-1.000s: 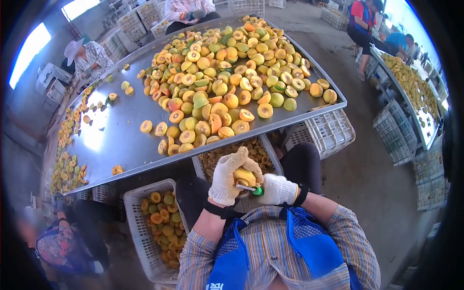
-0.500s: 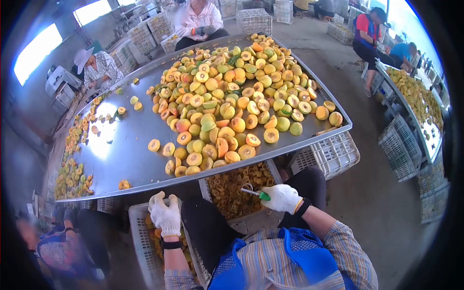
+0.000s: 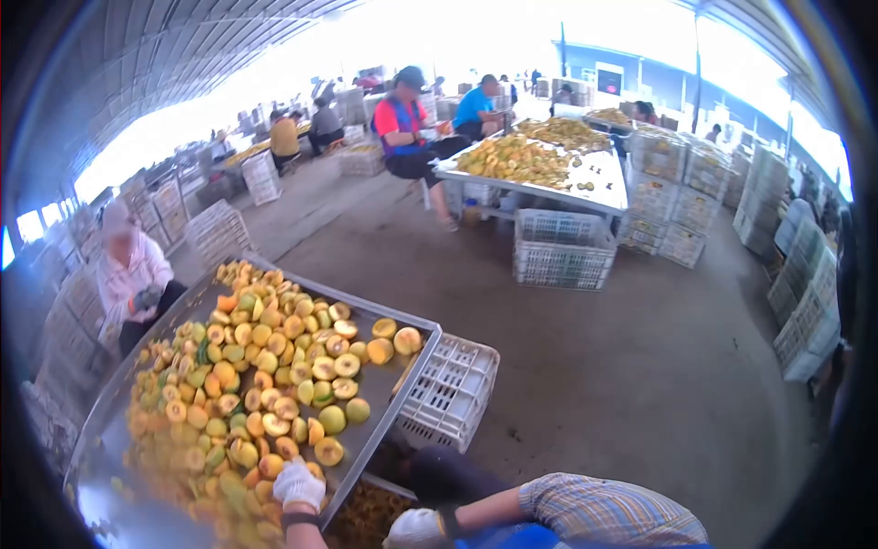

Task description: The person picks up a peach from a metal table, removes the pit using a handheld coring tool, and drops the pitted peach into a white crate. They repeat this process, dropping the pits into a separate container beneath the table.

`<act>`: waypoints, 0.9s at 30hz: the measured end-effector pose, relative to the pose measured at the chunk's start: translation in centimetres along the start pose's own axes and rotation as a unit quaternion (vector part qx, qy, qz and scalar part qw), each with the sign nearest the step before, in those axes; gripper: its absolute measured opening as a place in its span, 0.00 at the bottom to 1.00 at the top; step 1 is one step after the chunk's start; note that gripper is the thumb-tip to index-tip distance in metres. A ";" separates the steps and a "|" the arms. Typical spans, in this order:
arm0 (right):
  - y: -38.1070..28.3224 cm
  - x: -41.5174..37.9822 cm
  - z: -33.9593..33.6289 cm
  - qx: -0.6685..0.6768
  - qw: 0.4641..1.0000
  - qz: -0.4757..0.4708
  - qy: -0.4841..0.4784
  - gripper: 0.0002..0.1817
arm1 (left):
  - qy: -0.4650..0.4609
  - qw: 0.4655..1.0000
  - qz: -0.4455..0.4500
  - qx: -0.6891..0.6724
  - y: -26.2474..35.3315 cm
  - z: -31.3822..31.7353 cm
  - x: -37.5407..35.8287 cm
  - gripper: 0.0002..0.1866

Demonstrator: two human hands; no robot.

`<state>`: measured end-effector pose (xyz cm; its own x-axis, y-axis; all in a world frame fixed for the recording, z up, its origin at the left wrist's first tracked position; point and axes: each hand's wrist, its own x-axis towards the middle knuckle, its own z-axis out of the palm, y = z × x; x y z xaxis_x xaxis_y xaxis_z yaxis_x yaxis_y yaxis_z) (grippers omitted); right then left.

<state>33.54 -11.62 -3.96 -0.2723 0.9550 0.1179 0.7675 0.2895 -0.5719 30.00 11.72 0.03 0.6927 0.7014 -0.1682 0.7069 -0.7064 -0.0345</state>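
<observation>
**Peach halves piled on a steel sorting table**

Peach halves (image 3: 265, 366), yellow, orange and green, many lying cut side up, cover the tilted metal table (image 3: 384, 416) that fills the lower left of the view. At the far left, a seated person in a pale top and white hat (image 3: 128, 274) works at the table's far edge. At the near edge, the wearer's left hand (image 3: 299, 483), in a white knit glove with a dark wrist strap, rests among the fruit, touching the halves nearest the rim; whether its fingers are closed around one cannot be told. The 2 hands are apart. The right hand (image 3: 413, 529), also in a white glove, sits low beside the table's edge above a crate of dark orange pieces (image 3: 366, 517), with a striped sleeve (image 3: 604, 512) running off to the right; what it grips, if anything, cannot be told. A white plastic crate (image 3: 448, 389) leans just beside the table's right corner. Across the bare concrete floor, well apart from the wearer, a second table (image 3: 549, 169) heaped with yellow fruit has people seated at its left end, an empty-looking white crate (image 3: 560, 252) in front of it, and stacks of crates (image 3: 805, 311) along the right wall.
</observation>
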 end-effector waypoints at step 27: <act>-8.0 -1.9 -5.3 0.081 0.970 0.218 0.072 0.24 | 0.168 0.358 -0.110 -0.912 1.1 -1.1 -23.0 0.19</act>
<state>31.02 -15.40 4.69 0.1504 0.9869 -0.0589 0.6865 -0.1471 -0.7121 14.99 -5.10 4.94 0.3532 0.9091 -0.2208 -0.5446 0.3917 0.7416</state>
